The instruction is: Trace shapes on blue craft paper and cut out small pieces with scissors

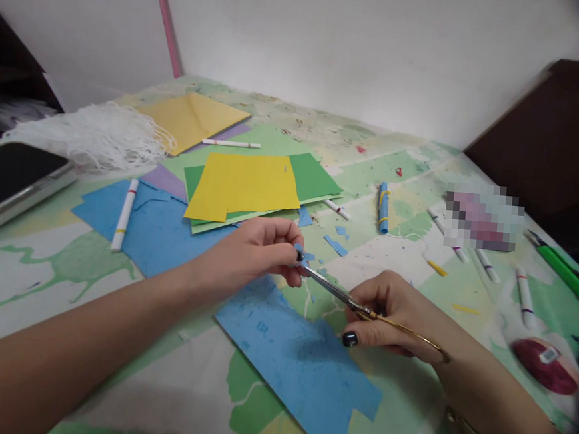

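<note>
My left hand [261, 248] pinches a small scrap of blue paper [308, 256] between thumb and fingers, most of it hidden behind the fingertips. In my right hand [392, 319] is a pair of scissors [329, 287] with gold handles, the blades reaching left to the scrap. Whether the blades are apart cannot be made out. Under both hands lies a blue sheet [279, 350] with a notched right end. Several blue offcuts [336, 245] are scattered just beyond the scissors. A blue paper roll [383, 208] with yellow bands rests farther back.
Yellow paper [252, 184] overlaps green paper [315, 174] behind my left hand. White string [95, 135], a phone-like device [17, 175] and a marker [125, 216] are at left. On the right lie more markers [524, 296], a green cutter [568, 271] and a dark red bundle [543, 364].
</note>
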`<state>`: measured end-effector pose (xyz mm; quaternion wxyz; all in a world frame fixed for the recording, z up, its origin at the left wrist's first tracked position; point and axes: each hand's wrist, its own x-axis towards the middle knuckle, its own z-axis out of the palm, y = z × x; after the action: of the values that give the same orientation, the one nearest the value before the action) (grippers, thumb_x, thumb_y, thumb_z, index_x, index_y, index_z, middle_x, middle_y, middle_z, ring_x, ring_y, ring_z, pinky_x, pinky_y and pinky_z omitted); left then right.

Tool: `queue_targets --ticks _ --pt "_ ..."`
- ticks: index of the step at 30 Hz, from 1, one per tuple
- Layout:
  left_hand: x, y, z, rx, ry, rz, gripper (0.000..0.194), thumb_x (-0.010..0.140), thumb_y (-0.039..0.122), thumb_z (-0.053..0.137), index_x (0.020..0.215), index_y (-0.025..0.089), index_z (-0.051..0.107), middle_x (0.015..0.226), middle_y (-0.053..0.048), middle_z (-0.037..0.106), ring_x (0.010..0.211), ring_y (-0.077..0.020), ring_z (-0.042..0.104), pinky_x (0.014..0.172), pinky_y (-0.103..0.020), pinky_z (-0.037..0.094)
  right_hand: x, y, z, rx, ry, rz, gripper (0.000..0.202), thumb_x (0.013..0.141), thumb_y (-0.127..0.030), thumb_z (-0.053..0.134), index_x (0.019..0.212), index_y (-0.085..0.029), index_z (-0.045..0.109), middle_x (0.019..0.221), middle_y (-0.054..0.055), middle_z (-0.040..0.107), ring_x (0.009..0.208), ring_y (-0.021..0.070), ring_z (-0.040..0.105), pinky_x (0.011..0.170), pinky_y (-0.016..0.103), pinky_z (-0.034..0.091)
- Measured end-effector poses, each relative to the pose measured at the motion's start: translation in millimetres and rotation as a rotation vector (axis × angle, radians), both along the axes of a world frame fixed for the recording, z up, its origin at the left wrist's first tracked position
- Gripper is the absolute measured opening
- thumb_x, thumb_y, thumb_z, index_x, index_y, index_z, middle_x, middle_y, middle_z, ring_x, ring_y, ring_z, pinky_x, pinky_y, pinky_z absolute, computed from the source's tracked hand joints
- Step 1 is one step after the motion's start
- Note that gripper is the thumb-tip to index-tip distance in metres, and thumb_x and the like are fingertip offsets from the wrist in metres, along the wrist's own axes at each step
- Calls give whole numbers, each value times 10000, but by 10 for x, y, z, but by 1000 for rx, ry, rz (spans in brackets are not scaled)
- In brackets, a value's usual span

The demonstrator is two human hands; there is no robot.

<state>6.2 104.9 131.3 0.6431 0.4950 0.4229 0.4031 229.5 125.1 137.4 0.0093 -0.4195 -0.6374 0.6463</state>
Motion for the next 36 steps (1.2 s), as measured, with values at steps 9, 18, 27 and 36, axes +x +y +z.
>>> queue_targets --ticks 9,18,27,36 --pt "10 9 -11 -4 -36 -5 79 739 81 495 760 143 538 639 26 580 606 -92 584 620 -215 465 20 7 -11 20 -10 3 370 636 -388 742 523 -149 483 355 -93 333 325 25 254 321 179 133" --pt "7 7 -19 1 -50 -4 82 737 76 493 761 143 533 642 29 571 602 -89 579 624 -216 471 21 12 -19 15 -2 3 375 634 -403 745 532 -144 494 351 -91 341 318 23 257 317 173 134" --pt "6 -14 -36 23 -37 2 78 728 72 491 755 132 533 652 25 572 601 -87 589 626 -210 479 39 10 -31 11 11 3 355 662 -394 731 550 -131 520 369 -88 342 331 17 255 320 166 129" --pt "9 -4 -22 29 -11 4 83 742 60 495 751 127 542 645 19 582 598 -82 596 598 -181 469 66 30 -102 -1 46 14 340 669 -361 734 546 -137 510 376 -91 331 329 19 256 305 161 125"
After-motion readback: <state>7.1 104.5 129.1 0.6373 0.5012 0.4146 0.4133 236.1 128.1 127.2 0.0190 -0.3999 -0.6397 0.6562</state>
